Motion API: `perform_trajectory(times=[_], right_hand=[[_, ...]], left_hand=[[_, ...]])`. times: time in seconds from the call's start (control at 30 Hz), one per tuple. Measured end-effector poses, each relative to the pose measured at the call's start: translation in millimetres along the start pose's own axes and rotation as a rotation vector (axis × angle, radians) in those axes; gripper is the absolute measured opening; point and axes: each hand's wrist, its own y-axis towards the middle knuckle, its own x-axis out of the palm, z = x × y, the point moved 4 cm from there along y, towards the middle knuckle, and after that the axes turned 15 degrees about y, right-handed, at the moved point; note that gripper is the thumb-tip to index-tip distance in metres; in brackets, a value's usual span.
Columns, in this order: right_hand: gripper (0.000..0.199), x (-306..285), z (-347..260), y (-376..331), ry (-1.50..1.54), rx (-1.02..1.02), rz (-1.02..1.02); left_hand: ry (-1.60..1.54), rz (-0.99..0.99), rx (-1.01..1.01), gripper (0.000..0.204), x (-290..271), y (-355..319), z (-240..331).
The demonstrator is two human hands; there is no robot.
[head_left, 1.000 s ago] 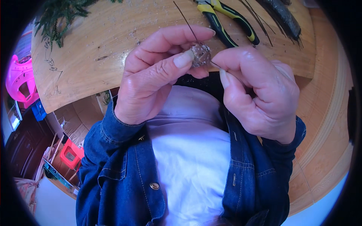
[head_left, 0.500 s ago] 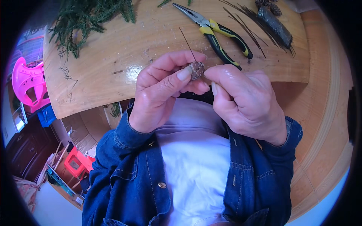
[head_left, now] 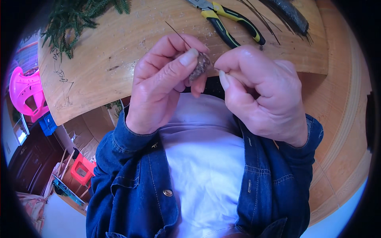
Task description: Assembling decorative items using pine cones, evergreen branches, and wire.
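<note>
My left hand (head_left: pixel 164 81) pinches a small brown pine cone (head_left: pixel 201 66) between thumb and fingers, close to my chest. A thin dark wire (head_left: pixel 177 33) sticks up from the cone toward the table. My right hand (head_left: pixel 260 89) is curled right beside the cone, its thumb and forefinger touching the cone's right side. Both forearms wear blue denim sleeves.
A round wooden table (head_left: pixel 119 59) lies ahead. On it are yellow-handled pliers (head_left: pixel 228 20), a bundle of dark wires (head_left: pixel 285 14) and green evergreen sprigs (head_left: pixel 75 18). A pink plastic stool (head_left: pixel 25 93) and a red stool (head_left: pixel 81 170) stand on the floor at left.
Both hands and the cone have stayed together and sit lower in the picture; the table items have shifted toward the upper edge as the view tilted.
</note>
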Motion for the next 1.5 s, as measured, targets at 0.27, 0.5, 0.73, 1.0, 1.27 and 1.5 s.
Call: perform_trajectory(times=[0.27,0.5,0.73,1.0,1.27,1.5], right_hand=[[0.010,8,6,-3,0.050,0.006,0.112],[0.011,6,8,-2,0.060,-0.018,0.080],[0.012,-1,7,-3,0.035,-0.047,0.026],[0.014,-14,-5,-1,-0.070,-0.054,-0.080],[0.015,-20,-18,-4,-0.182,0.053,-0.124],[0.015,-20,-27,-11,-0.261,0.128,-0.155]], left_hand=[[-0.104,0.080,0.065,0.024,2,3,1],[-0.230,-0.006,0.097,0.025,0,5,-3],[-0.272,-0.059,0.061,0.026,2,7,-4],[-0.170,-0.201,-0.017,0.028,4,8,-5],[0.275,-0.090,-0.085,0.030,21,1,8],[0.906,-0.157,0.141,0.032,21,7,23]])
